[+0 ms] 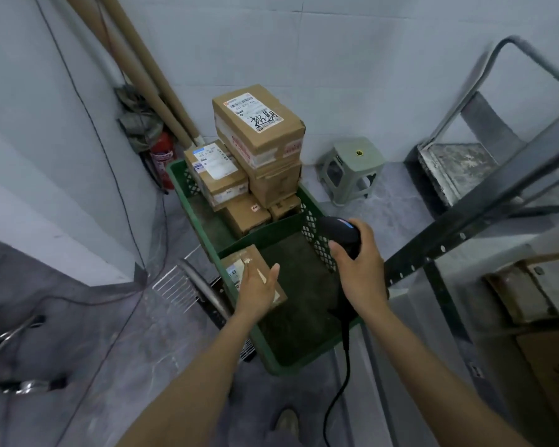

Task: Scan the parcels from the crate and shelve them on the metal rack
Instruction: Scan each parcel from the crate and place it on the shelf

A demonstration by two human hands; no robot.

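Note:
A green plastic crate (291,362) stands on the floor in front of me. Several cardboard parcels are stacked at its far end, the topmost box (259,124) bearing a white label. One small parcel (239,262) lies alone at the crate's near left corner. My left hand (259,288) hovers flat over that parcel with straight fingers, partly hiding it. My right hand (359,269) grips a black corded barcode scanner (339,233) above the crate's right wall. The metal rack (484,221) stands to the right, its grey beam slanting across the view.
A grey plastic stool (352,169) sits behind the crate. A red fire extinguisher (162,156) and cardboard tubes (149,79) lean in the left corner. Boxes (536,291) lie on the rack's lower right shelf. A wire grille (178,288) lies left of the crate.

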